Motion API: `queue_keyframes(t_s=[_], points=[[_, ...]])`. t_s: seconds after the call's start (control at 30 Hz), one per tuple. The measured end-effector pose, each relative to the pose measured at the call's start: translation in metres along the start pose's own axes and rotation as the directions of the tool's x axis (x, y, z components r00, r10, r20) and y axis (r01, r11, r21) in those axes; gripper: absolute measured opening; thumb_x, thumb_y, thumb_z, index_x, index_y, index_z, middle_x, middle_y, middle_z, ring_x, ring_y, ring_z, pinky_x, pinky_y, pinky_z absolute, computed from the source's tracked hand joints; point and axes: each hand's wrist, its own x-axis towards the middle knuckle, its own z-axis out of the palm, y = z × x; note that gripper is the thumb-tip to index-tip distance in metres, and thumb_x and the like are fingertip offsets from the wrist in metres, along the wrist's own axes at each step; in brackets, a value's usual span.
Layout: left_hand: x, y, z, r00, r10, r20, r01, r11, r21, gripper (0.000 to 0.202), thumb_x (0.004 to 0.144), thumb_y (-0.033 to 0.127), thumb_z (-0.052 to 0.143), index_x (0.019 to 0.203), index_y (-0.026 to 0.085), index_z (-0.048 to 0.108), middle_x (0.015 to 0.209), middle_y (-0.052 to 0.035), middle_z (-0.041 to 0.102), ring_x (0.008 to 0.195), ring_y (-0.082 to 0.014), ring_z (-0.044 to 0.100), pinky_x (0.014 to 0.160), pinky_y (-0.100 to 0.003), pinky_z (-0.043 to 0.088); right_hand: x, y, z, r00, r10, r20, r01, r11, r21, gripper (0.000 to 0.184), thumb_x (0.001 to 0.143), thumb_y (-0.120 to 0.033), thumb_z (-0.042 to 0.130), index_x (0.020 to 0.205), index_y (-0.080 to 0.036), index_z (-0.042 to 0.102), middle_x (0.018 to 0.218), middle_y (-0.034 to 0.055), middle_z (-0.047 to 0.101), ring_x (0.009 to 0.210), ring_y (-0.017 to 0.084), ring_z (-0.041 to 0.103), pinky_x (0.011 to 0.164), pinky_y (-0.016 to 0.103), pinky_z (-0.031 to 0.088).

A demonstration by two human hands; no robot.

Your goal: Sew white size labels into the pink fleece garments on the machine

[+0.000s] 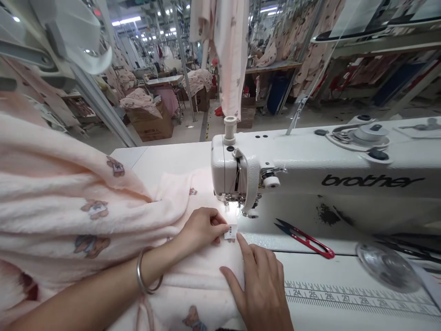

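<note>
A small white label (pixel 230 231) with dark print lies on pale pink fleece fabric (pixel 203 271), just in front of the needle area of a white sewing machine (pixel 237 170). My left hand (pixel 205 225) pinches the label's left edge between thumb and fingers. Flat on the fabric rests my right hand (pixel 260 276), thumb spread away, its index fingertip touching near the label's lower right corner. The machine's lamp brightly lights the spot under the presser foot, so details there are washed out. Teddy-bear prints show on the fabric, which heaps up at the left.
Red-handled thread snips (pixel 305 238) lie on the machine bed to the right. Beyond them are a clear round dish (pixel 387 266) and dark scissors (pixel 409 246). A printed ruler (pixel 344 296) runs along the table's front. Behind stand a cardboard box (pixel 151 124) and hanging pink fabric (pixel 230 55).
</note>
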Motion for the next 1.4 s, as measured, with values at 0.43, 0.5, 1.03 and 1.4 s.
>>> queue_keyframes(t_s=[0.43,0.5,1.03,1.4], points=[[0.004,-0.004,0.001,0.999,0.033,-0.035,-0.029,0.995,0.091,0.016,0.075,0.031,0.059,0.073,0.015,0.059,0.055,0.0017,0.060,0.048,-0.0114,0.057,0.047,-0.019,0.038,0.001,-0.006,0.001,0.999,0.021,0.038,-0.021,1.000,-0.016,0.046,0.091,-0.035,0.052,0.130,-0.011,0.050,0.095,0.0111,0.049,0.089,0.025,0.047,0.077,0.041,0.038],[0.004,-0.004,0.001,0.999,0.029,-0.033,-0.026,0.995,0.096,0.016,0.075,0.032,0.059,0.074,0.016,0.059,0.055,0.0018,0.060,0.049,-0.0118,0.058,0.046,-0.019,0.038,0.000,-0.006,0.001,0.998,0.028,0.050,-0.027,1.000,-0.016,0.047,0.092,-0.035,0.052,0.131,-0.010,0.049,0.095,0.0114,0.049,0.089,0.025,0.047,0.078,0.041,0.038],[-0.009,0.002,-0.005,0.986,0.156,-0.067,-0.123,0.930,0.346,0.015,0.080,0.025,0.057,0.089,0.014,0.062,0.082,-0.0062,0.066,0.074,-0.0207,0.065,0.070,-0.031,0.051,0.001,-0.002,0.003,1.000,-0.012,0.012,0.012,1.000,-0.020,0.046,0.090,-0.035,0.053,0.129,-0.012,0.051,0.092,0.0098,0.050,0.084,0.023,0.047,0.073,0.037,0.037],[-0.054,-0.026,-0.014,0.687,0.603,0.406,-0.645,0.248,0.723,0.048,0.095,0.029,0.044,0.136,0.004,0.039,0.139,-0.0197,0.044,0.133,-0.0273,0.040,0.108,-0.039,0.041,0.000,-0.001,0.004,0.999,-0.021,0.026,0.022,1.000,-0.010,0.049,0.091,-0.037,0.054,0.132,-0.011,0.048,0.095,0.0102,0.049,0.087,0.023,0.047,0.075,0.038,0.037]])
